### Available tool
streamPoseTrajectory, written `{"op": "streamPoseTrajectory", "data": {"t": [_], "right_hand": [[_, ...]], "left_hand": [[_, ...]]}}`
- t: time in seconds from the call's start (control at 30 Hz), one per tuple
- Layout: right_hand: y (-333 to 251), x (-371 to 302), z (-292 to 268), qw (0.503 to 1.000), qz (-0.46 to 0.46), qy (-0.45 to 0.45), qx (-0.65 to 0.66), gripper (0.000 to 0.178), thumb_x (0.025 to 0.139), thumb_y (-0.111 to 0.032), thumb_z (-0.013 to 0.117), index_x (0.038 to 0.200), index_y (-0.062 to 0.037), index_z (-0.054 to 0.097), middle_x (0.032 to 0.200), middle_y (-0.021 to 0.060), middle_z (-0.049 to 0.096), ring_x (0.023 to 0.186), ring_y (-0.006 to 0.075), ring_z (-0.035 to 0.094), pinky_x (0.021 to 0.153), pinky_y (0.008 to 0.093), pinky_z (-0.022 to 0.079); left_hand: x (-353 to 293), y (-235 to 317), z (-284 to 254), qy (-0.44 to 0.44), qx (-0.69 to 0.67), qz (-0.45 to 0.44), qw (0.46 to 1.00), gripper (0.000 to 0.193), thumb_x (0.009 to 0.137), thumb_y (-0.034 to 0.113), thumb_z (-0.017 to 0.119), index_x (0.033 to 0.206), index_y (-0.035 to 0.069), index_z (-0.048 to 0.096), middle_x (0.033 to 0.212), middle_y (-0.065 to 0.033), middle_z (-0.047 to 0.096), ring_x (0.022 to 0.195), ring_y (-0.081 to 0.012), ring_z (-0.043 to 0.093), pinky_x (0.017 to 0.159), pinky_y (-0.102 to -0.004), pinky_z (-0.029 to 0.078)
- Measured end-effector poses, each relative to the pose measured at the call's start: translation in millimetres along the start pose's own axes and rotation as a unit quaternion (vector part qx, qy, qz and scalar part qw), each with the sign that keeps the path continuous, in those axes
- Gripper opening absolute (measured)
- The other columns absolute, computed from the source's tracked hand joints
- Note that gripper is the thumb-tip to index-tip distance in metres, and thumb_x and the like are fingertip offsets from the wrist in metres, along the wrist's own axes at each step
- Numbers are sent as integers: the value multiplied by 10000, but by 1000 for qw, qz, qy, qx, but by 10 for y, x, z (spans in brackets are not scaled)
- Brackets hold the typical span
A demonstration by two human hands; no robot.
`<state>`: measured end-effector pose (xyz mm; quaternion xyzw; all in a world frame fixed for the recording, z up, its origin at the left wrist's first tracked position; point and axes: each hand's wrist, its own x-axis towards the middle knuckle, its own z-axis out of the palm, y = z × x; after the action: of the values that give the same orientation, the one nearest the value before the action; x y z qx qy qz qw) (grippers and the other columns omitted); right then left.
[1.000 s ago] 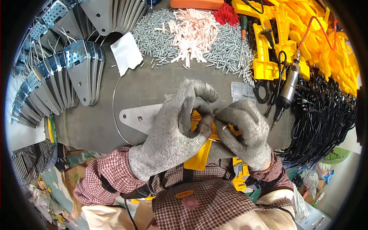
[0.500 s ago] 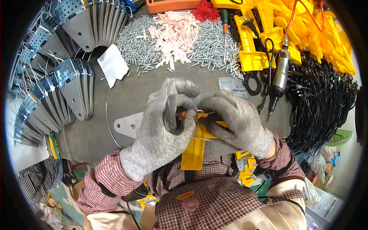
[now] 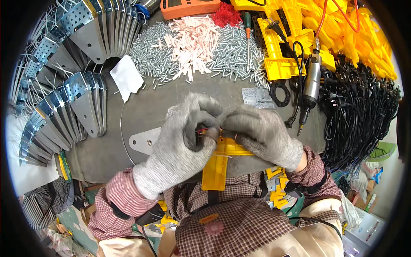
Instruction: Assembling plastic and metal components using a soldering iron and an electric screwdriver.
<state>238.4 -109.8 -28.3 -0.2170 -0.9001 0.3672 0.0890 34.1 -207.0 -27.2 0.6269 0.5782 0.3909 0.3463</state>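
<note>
Both hands wear grey knit gloves and meet above a yellow plastic housing (image 3: pixel 215 173) at the near edge of the bench. Thumb and fingers of my left hand (image 3: pixel 173 139) are pinched together on a thin red wire (image 3: pixel 202 130). My right hand (image 3: pixel 267 137) is closed too, its fingertips against those of the left; what lies between them is hidden. A flat metal plate (image 3: pixel 142 141) with holes sticks out from under my left hand, and a thin grey cable (image 3: pixel 122 128) curves beside it.
Metal brackets (image 3: pixel 87 112) stand in rows on the left. Screws (image 3: pixel 154 55) and pale pink sleeves (image 3: pixel 192 38) are heaped at the back, by a screwdriver (image 3: pixel 248 36). A power driver (image 3: pixel 311 81), black cords (image 3: pixel 359 115) and yellow housings (image 3: pixel 342 34) fill the right.
My right fingers have drawn in against the left ones, covering the wire seen between them before. More of the yellow housing shows below my right hand.
</note>
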Motion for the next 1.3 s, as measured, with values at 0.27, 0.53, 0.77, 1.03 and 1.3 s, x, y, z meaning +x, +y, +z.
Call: {"op": "streamPoseTrajectory", "data": {"t": [0.27, 0.53, 0.77, 1.03, 1.3], "right_hand": [[103, 83, 41, 990, 27, 43, 135, 219, 903, -196, 719, 1040, -36, 657, 941, 178, 662, 988, 296, 680, 809, 403, 537], [104, 174, 43, 970, 107, 46, 212, 222, 921, -190, 693, 1058, -17, 669, 911, 140, 671, 903, 255, 676, 803, 376, 523], [150, 232, 70, 965, 120, 82, 220, 145, 929, -145, 686, 958, -4, 704, 915, 81, 691, 871, 143, 639, 790, 306, 506], [248, 133, 184, 957, 67, 115, 260, 199, 966, -183, 659, 1075, -19, 689, 921, 151, 687, 848, 269, 679, 760, 377, 525], [227, 123, -12, 978, -83, 180, 73, 187, 935, -174, 679, 1080, -62, 717, 979, 90, 679, 876, 224, 673, 726, 329, 550]], "left_hand": [[-123, -59, 128, 40, 224, 136, 964, 302, 792, 12, 687, 1080, 99, 713, 957, -44, 676, 998, -279, 625, 1120, -533, 332], [-45, -142, 59, 95, 90, 99, 986, 330, 874, -25, 675, 1188, 29, 586, 1096, -97, 625, 1017, -222, 632, 1002, -398, 471], [-68, 297, -280, -69, 381, 121, 914, 306, 791, 70, 658, 1095, 87, 682, 975, -65, 630, 957, -260, 603, 897, -403, 451], [131, 596, -97, -162, 550, 137, 808, 247, 747, 139, 654, 988, 106, 693, 958, -27, 586, 975, -218, 571, 964, -440, 416], [-122, 113, 65, -114, 374, 157, 907, 252, 740, 158, 729, 991, 138, 738, 1139, -44, 684, 1051, -273, 588, 898, -475, 411]]}}
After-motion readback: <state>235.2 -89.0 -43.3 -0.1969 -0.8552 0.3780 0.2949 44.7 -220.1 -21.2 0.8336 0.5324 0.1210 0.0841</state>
